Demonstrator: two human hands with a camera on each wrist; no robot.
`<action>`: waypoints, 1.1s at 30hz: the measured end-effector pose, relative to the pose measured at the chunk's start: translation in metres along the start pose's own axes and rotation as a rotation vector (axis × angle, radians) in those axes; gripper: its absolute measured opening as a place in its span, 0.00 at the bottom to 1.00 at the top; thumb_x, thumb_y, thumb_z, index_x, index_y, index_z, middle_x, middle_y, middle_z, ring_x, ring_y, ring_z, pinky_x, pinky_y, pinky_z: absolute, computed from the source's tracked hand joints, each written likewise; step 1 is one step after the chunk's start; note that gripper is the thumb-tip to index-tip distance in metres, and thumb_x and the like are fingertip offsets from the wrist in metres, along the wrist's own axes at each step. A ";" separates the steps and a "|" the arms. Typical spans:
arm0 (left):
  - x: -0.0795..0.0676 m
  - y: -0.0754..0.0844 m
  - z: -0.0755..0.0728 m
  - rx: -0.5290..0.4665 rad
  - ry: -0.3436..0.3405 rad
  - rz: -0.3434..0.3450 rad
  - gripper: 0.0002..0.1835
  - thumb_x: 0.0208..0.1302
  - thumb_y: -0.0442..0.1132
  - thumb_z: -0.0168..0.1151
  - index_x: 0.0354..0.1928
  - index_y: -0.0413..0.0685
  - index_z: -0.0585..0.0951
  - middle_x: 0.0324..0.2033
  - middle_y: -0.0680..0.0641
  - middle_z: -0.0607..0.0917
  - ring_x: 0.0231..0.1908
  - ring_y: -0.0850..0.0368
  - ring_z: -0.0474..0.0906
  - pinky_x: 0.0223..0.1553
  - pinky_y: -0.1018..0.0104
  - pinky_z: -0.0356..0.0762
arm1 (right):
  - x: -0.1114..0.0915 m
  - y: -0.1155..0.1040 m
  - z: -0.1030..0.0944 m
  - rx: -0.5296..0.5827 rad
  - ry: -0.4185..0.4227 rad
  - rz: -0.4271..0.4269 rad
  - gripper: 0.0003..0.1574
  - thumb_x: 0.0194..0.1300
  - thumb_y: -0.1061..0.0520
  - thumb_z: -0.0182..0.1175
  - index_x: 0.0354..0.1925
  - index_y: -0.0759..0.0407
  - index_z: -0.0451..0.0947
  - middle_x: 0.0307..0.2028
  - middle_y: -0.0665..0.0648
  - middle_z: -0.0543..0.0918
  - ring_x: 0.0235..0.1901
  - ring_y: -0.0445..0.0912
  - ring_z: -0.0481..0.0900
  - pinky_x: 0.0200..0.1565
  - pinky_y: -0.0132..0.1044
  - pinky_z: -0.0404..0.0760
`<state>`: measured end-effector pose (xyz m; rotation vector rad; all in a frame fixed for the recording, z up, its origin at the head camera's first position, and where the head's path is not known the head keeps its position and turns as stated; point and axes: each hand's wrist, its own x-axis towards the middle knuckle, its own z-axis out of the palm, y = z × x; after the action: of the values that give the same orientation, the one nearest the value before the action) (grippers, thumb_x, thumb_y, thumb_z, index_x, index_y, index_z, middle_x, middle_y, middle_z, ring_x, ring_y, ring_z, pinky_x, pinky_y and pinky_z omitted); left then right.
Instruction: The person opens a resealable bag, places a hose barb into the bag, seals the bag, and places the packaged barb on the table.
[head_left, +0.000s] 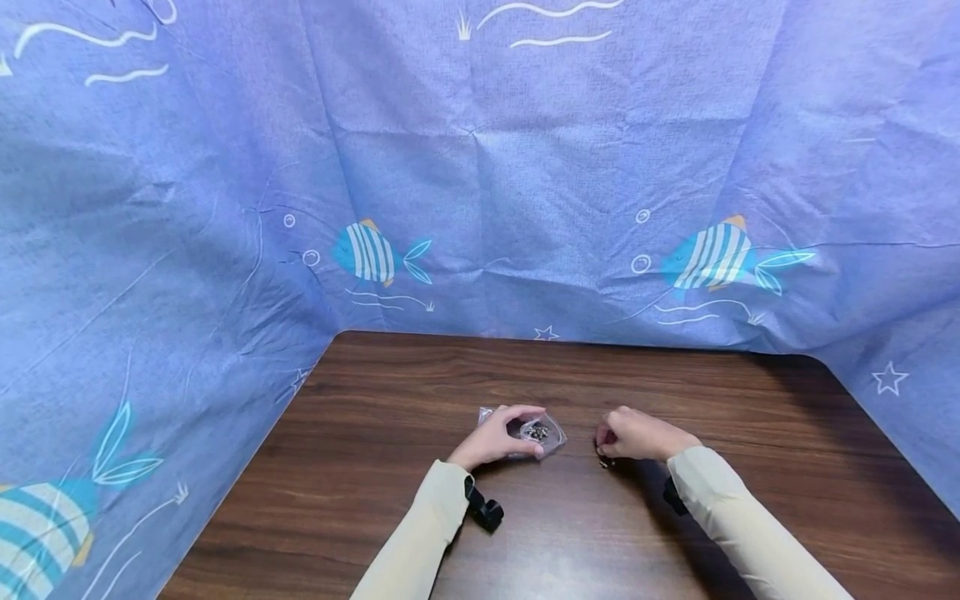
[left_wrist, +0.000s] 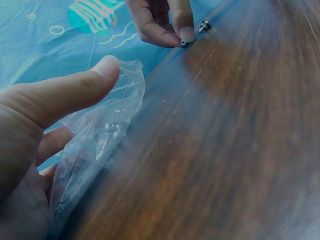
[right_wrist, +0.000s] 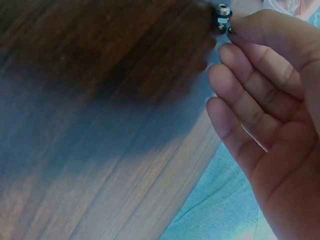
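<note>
A clear plastic zip bag (head_left: 553,439) lies on the table with small metal screws (head_left: 537,432) inside. My left hand (head_left: 498,437) holds it, thumb on the near side and fingers curved round the far side. In the left wrist view the thumb presses at the mouth of the bag (left_wrist: 107,127). Off to the right, my right hand (head_left: 633,433) is down at the tabletop, thumb and forefinger pinching a small screw (left_wrist: 184,43) that mostly hides behind the fingertips. Close beside those fingertips is another small metal screw (right_wrist: 223,17) on the wood.
Both hands work over a dark wooden table (head_left: 360,467). A blue cloth (head_left: 555,183) with printed fish hangs behind it and along its sides. Black straps with wrist cameras (head_left: 486,510) sit at both cuffs.
</note>
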<state>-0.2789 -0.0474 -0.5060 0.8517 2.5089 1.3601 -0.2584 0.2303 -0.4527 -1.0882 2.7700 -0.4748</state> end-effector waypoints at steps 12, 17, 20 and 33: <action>0.000 -0.001 0.000 0.004 -0.001 0.002 0.33 0.51 0.49 0.74 0.62 0.62 0.76 0.56 0.58 0.81 0.54 0.60 0.70 0.58 0.62 0.66 | 0.008 -0.001 -0.004 0.014 0.011 0.012 0.04 0.55 0.61 0.65 0.25 0.54 0.82 0.23 0.43 0.82 0.25 0.31 0.74 0.30 0.30 0.76; 0.001 -0.002 0.000 0.000 -0.005 0.019 0.33 0.51 0.49 0.74 0.62 0.58 0.76 0.56 0.57 0.81 0.55 0.60 0.70 0.59 0.62 0.66 | 0.014 -0.003 -0.007 -0.008 0.038 0.007 0.04 0.57 0.60 0.66 0.26 0.54 0.83 0.24 0.44 0.82 0.26 0.32 0.74 0.31 0.29 0.77; 0.001 -0.003 0.000 0.001 -0.005 0.025 0.33 0.51 0.48 0.74 0.62 0.58 0.76 0.56 0.57 0.81 0.55 0.60 0.71 0.59 0.63 0.66 | 0.019 -0.006 -0.009 -0.006 0.046 0.009 0.04 0.57 0.60 0.66 0.26 0.54 0.82 0.24 0.44 0.81 0.25 0.32 0.74 0.31 0.29 0.77; 0.000 -0.001 -0.001 -0.003 0.002 0.010 0.33 0.50 0.50 0.75 0.61 0.61 0.76 0.55 0.56 0.81 0.54 0.58 0.71 0.59 0.60 0.66 | 0.037 -0.022 -0.019 -0.011 0.066 -0.050 0.04 0.57 0.60 0.65 0.26 0.55 0.83 0.23 0.44 0.81 0.23 0.31 0.73 0.29 0.27 0.76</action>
<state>-0.2798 -0.0481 -0.5062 0.8639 2.5066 1.3690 -0.2755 0.1944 -0.4279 -1.1679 2.8108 -0.5117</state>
